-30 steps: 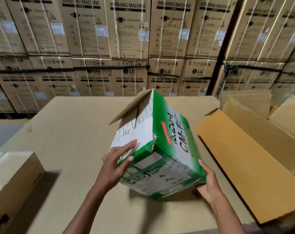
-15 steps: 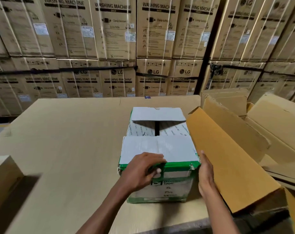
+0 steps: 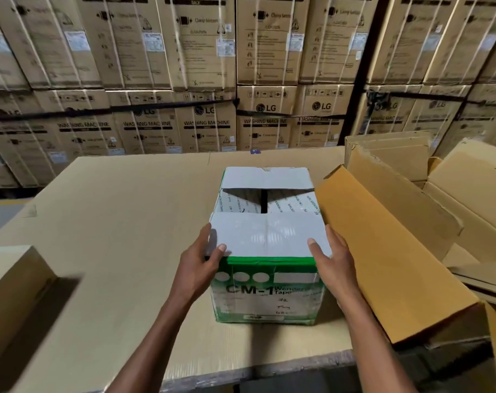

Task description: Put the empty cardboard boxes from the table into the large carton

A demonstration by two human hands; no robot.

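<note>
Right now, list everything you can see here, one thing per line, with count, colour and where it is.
green and white box: one, green and white, upright at table centre, top flaps partly shut.
large carton: one, brown, open, right of the table, flap beside the box.
plain box: one, pale brown, table's left edge.
table: one, cardboard-covered, tan.
washing machine cartons: many, brown, stacked behind.
left hand: one, grip on the box's near left corner.
right hand: one, grip on the box's near right corner.
</note>
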